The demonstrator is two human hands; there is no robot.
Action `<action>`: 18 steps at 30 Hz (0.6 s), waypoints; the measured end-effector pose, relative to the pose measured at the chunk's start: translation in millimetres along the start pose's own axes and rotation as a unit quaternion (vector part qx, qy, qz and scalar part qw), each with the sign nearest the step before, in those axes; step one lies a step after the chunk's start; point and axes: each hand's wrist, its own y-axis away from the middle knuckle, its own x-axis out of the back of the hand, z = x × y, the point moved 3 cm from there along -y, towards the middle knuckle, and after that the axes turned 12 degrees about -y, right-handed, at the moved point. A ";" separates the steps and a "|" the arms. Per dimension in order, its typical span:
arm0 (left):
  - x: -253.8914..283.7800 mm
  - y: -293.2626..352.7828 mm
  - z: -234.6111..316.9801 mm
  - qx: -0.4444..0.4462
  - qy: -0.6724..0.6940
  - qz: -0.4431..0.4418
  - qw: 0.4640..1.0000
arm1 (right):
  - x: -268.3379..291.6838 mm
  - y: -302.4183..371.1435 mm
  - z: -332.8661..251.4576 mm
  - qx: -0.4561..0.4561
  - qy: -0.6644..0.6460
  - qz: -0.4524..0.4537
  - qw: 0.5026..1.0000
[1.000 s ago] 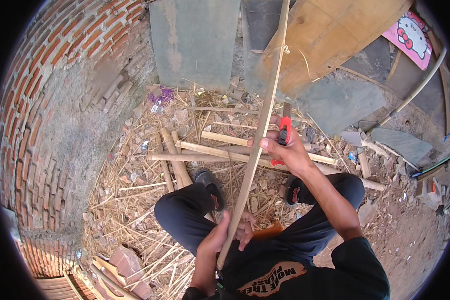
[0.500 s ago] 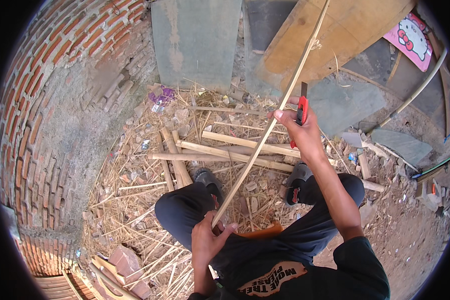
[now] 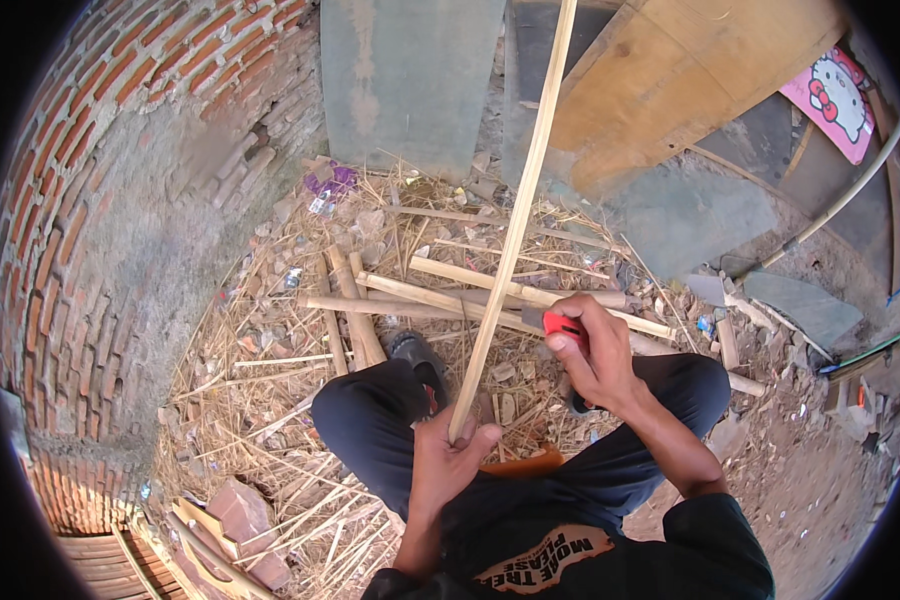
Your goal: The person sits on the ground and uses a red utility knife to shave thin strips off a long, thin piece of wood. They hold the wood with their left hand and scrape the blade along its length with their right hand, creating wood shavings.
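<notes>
A long, pale bamboo strip [image 3: 515, 225] rises from between my knees and runs past the top edge. My left hand [image 3: 442, 455] grips its lower end, thumb pressed along it, close to my left knee. To the right of the strip, my right hand [image 3: 595, 352] is closed around a red utility knife [image 3: 564, 327]. The knife's dark blade points left toward the strip. Whether blade and strip touch I cannot tell. Several split bamboo pieces [image 3: 425, 294] lie on the ground beyond my feet.
A brick wall [image 3: 80, 250] stands on the left. Grey sheets [image 3: 410, 80] and a brown board [image 3: 690, 85] lean at the back. Shavings and rubble [image 3: 280, 320] cover the ground. Something orange [image 3: 525, 462] lies between my thighs. A pink panel [image 3: 835, 105] is at far right.
My right hand has come down and nearer, off the upper part of the strip, and the knife has turned to point left. The strip now stands more upright; my left hand shifted slightly right.
</notes>
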 end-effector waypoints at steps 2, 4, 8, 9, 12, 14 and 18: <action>-1.2 -6.0 6.0 -0.009 0.013 0.001 1.000 | -14.1 10.9 -11.7 0.071 0.025 -0.051 0.996; -2.4 -11.1 18.8 -0.028 0.029 -0.001 0.999 | -21.9 18.8 -22.8 0.091 0.039 -0.096 0.990; -7.8 -15.4 35.9 -0.029 0.020 0.010 0.999 | -32.5 27.7 -26.8 0.112 0.079 -0.106 0.985; -9.4 -14.7 32.0 -0.040 0.013 0.015 0.999 | -33.3 27.7 -28.4 0.116 0.079 -0.108 0.984; -10.6 -12.8 19.6 -0.051 -0.001 -0.006 0.999 | -33.4 26.8 -32.9 0.127 0.083 -0.110 0.982; -10.4 -13.8 20.3 -0.044 -0.008 -0.021 0.999 | -32.5 26.2 -34.8 0.132 0.088 -0.105 0.982; -9.1 -13.2 28.5 -0.017 -0.014 -0.026 0.999 | -30.1 24.7 -39.4 0.137 0.106 -0.097 0.980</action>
